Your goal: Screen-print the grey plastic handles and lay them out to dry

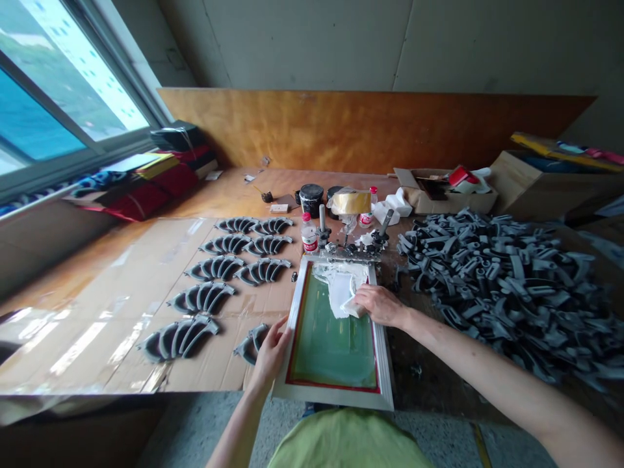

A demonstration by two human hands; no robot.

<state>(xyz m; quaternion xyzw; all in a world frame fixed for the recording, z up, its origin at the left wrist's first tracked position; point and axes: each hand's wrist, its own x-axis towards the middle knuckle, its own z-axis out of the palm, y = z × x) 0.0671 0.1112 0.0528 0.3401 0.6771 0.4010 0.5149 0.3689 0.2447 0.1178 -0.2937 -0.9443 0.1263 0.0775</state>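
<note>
A screen-printing frame (386,374) with a green mesh and red border lies flat in front of me. White ink (336,281) is smeared on the upper part of the mesh. My right hand (377,304) is closed on a small white squeegee (351,308) pressed against the mesh beside the ink. My left hand (271,351) grips the frame's left edge, thumb on top. Just left of that hand lies a group of curved grey rubber parts (249,343).
Rows of grouped grey curved parts (224,266) lie on taped cardboard (97,325) to the left. A big heap of loose grey parts (511,286) fills the right. Bottles (309,234), ink cans (311,198) and a tape roll (351,201) stand behind the frame. Cardboard boxes (439,195) sit at back right.
</note>
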